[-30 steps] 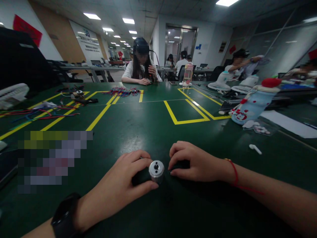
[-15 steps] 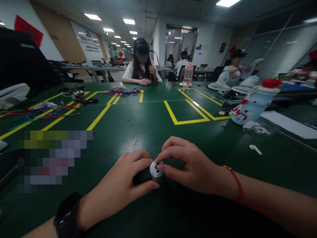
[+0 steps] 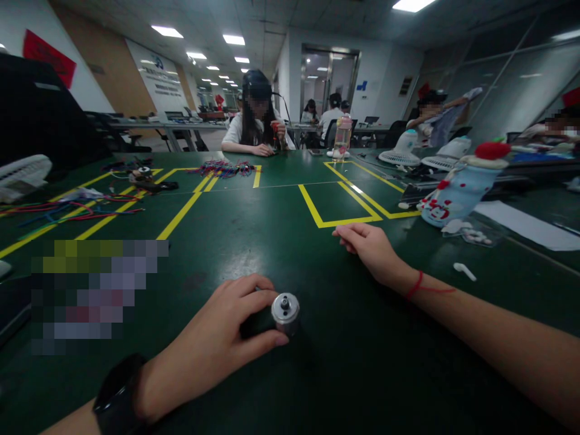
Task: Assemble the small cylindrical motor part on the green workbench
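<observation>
A small silver metal cylinder with a stub on its top face stands on the dark green table, joined to a dark part under my fingers. My left hand wraps around it from the left, thumb and fingers against its side; a black watch sits on that wrist. My right hand is stretched out over the table, well beyond and to the right of the cylinder, near the corner of a yellow taped rectangle. Its fingers are loosely curled and I cannot tell if anything small is in them.
Coloured wires lie at the left and a wire bundle lies farther back. A snowman-patterned bottle, a small white piece, paper and white fans are at the right. A person sits across the table; others work beyond.
My right hand left the top of the cylinder and moved away forward and right toward the yellow rectangle. A stub now shows on the cylinder's top. My left hand kept its hold.
</observation>
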`<action>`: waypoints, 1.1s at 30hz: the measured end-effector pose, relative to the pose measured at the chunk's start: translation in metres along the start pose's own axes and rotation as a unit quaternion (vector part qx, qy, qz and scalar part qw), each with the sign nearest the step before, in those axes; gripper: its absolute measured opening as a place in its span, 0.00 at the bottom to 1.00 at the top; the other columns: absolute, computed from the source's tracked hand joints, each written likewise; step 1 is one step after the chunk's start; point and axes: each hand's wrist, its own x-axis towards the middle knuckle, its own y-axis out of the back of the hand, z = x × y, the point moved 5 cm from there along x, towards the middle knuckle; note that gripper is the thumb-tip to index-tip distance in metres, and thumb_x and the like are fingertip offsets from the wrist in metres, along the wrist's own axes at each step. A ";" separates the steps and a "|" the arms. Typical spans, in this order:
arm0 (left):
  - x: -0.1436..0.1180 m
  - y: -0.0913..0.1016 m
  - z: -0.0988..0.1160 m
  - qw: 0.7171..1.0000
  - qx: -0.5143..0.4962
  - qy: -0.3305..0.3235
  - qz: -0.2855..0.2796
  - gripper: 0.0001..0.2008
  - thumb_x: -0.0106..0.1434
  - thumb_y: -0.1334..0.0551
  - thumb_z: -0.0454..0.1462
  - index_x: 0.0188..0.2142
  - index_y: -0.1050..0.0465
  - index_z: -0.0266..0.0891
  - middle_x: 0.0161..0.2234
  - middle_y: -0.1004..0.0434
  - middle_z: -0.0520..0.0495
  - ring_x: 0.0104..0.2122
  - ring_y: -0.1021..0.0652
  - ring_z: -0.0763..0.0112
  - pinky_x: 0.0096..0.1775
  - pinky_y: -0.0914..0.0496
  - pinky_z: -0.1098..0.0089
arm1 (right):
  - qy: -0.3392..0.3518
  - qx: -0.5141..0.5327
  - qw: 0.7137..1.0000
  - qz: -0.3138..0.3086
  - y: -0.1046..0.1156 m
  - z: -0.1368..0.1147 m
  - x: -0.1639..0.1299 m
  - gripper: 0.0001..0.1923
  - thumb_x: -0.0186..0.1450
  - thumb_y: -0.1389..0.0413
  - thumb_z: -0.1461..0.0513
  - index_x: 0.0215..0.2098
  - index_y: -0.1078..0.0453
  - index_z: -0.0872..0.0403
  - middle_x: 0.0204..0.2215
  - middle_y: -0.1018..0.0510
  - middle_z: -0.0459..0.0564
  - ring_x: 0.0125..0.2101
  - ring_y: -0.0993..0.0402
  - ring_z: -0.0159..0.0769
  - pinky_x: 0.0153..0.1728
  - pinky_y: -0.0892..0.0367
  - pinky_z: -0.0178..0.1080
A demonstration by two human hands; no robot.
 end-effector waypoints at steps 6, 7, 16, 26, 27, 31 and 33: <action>0.001 0.000 0.000 1.000 0.001 0.002 0.007 0.13 0.64 0.36 0.46 0.47 0.27 0.48 0.47 0.28 0.48 0.46 0.27 0.59 0.48 0.33 0.59 | -0.008 0.007 1.000 -0.013 0.000 0.013 0.003 0.18 0.62 0.44 0.50 0.32 0.24 0.58 0.23 0.27 0.46 0.22 0.35 0.28 0.24 0.41 0.34; 0.002 0.000 0.000 1.000 0.001 0.003 0.010 0.13 0.64 0.36 0.46 0.47 0.27 0.48 0.47 0.28 0.48 0.46 0.27 0.59 0.48 0.33 0.59 | -0.006 0.004 1.000 -0.019 -0.001 0.011 0.003 0.18 0.62 0.44 0.50 0.32 0.24 0.58 0.24 0.27 0.47 0.23 0.35 0.28 0.24 0.41 0.34; -0.004 0.008 0.003 1.000 -0.003 0.006 0.011 0.12 0.63 0.35 0.45 0.46 0.26 0.48 0.47 0.28 0.49 0.45 0.27 0.59 0.47 0.32 0.61 | 0.053 -0.080 0.989 -0.115 -0.022 -0.025 -0.017 0.11 0.63 0.41 0.57 0.32 0.24 0.57 0.27 0.25 0.47 0.27 0.33 0.31 0.30 0.39 0.36; -0.005 -0.003 -0.007 0.999 0.026 -0.019 0.030 0.14 0.64 0.37 0.46 0.49 0.29 0.50 0.52 0.31 0.48 0.50 0.29 0.56 0.50 0.34 0.57 | 0.231 -0.098 0.948 -0.197 -0.063 -0.085 -0.069 0.05 0.63 0.39 0.58 0.37 0.23 0.48 0.45 0.29 0.47 0.47 0.34 0.37 0.50 0.39 0.42; -0.004 -0.003 -0.005 0.999 0.023 -0.017 0.026 0.14 0.64 0.36 0.46 0.48 0.29 0.49 0.52 0.31 0.48 0.49 0.29 0.56 0.49 0.34 0.58 | 0.224 -0.086 0.954 -0.181 -0.059 -0.085 -0.067 0.05 0.64 0.40 0.58 0.37 0.23 0.48 0.44 0.29 0.47 0.47 0.34 0.37 0.50 0.39 0.42; -0.001 -0.001 0.000 1.000 0.006 -0.004 0.006 0.12 0.64 0.36 0.46 0.46 0.28 0.49 0.48 0.29 0.49 0.46 0.27 0.58 0.48 0.33 0.58 | 0.194 -0.078 0.958 -0.197 -0.046 -0.076 -0.058 0.05 0.64 0.40 0.58 0.36 0.23 0.50 0.40 0.27 0.47 0.44 0.32 0.36 0.47 0.37 0.42; 0.001 -0.001 0.000 1.000 0.003 -0.001 0.002 0.12 0.64 0.36 0.45 0.46 0.28 0.49 0.47 0.28 0.50 0.46 0.27 0.58 0.48 0.33 0.59 | 0.185 -0.109 0.944 -0.252 -0.045 -0.068 -0.056 0.05 0.63 0.38 0.59 0.36 0.23 0.51 0.39 0.27 0.47 0.42 0.32 0.36 0.47 0.37 0.42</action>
